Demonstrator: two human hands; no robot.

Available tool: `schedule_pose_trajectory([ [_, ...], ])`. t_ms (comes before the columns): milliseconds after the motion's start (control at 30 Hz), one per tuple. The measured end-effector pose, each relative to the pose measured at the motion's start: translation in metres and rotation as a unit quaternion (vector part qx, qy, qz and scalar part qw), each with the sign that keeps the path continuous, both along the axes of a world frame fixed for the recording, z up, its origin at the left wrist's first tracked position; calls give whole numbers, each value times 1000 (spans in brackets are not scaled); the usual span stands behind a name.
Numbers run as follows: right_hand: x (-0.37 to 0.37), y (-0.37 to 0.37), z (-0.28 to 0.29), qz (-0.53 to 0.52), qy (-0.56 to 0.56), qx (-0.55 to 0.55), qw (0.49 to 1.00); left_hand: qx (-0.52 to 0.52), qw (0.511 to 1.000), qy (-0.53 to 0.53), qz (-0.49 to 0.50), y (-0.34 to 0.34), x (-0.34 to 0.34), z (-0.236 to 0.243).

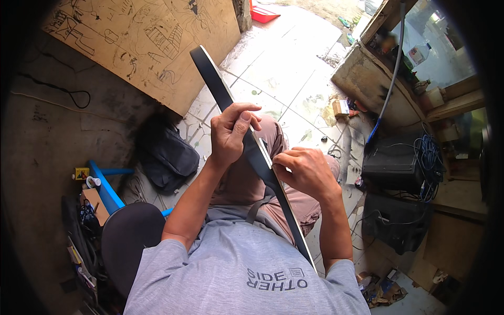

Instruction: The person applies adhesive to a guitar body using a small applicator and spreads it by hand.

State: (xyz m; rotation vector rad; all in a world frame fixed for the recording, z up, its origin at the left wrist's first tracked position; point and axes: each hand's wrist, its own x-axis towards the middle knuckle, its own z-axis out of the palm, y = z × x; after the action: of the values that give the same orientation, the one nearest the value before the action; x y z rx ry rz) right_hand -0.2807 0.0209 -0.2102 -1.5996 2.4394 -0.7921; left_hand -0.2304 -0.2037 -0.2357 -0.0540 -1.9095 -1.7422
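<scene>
A long black panel with a white edge [212, 73], curved like a guitar body and seen almost edge-on, stands tilted across my lap. Its lower end rests against my grey shirt. My left hand [231, 134] grips its edge, fingers folded over the top and thumb raised beside them. On the panel's right side, my right hand [310, 170] has its fingers bent and pressed together against the pale face, near the middle. Whatever sits between those fingertips is hidden. The panel's right face is mostly turned out of sight.
A wooden board with drawings [152, 42] stands at the upper left, above a black backpack [168, 152]. A dark round seat [128, 241] and blue frame [107, 189] are left. Black speaker-like boxes [394, 163] with coiled cable [430, 163] stand right. A small carton [341, 108] lies on the tiles.
</scene>
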Motion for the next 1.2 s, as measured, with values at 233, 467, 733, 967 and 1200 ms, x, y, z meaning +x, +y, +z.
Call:
schedule_pose_trajectory([
  [233, -2, -2, -3, -4, 0, -7, 1000, 0, 1000, 12, -7, 0, -1, 0],
  [467, -3, -6, -3, -8, -6, -18, 1000, 5, 1000, 12, -10, -1, 0, -1],
  [733, -5, -12, -5, -15, 0, -30, 999, 8, 1000, 12, -12, 0, 1, -1],
  [967, -7, -17, -7, -18, 2, -35, 999, 11, 1000, 19, -11, 0, 0, -1],
  [1200, -11, -18, -9, -21, -6, -40, 999, -2, 1000, 8, -10, -1, 0, -1],
])
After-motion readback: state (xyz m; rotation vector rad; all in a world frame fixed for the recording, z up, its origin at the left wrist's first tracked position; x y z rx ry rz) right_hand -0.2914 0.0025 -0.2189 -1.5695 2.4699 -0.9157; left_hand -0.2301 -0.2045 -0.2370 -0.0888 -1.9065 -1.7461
